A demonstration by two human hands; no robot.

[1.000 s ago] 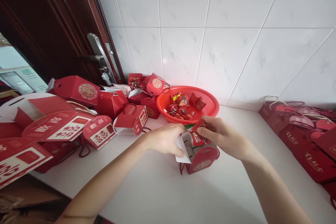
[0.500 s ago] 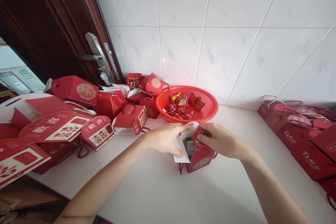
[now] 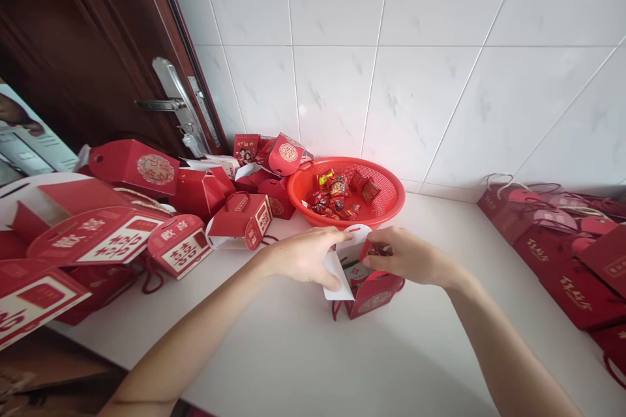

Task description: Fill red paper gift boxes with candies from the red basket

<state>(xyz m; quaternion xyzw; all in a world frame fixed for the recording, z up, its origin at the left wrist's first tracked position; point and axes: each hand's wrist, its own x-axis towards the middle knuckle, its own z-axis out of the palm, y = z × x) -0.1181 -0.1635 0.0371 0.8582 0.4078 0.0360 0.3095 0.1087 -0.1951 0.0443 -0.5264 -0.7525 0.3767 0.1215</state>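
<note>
A small red gift box (image 3: 374, 296) stands with its top open on the white table, its white flaps spread. My left hand (image 3: 307, 257) grips the box's left side, thumb on a white flap and fingers behind it. At the opening's right side, my right hand (image 3: 403, 257) has its fingers closed around a small red wrapped packet (image 3: 379, 249). Part of that packet is hidden by the fingers. Something pale and green shows inside the box. Just behind the hands sits a red plastic basket (image 3: 395, 199) holding several wrapped sweets (image 3: 336, 187).
Many red boxes (image 3: 183, 246) are piled at the left, by a dark wooden door (image 3: 88, 32) with a metal handle. Red bags (image 3: 542, 251) stand in a row at the right. A tiled wall (image 3: 337, 91) rises behind the basket.
My right hand has shifted slightly left at the box opening, and the packet now shows less between its fingers. At the far left, a dark shape has appeared beyond the door.
</note>
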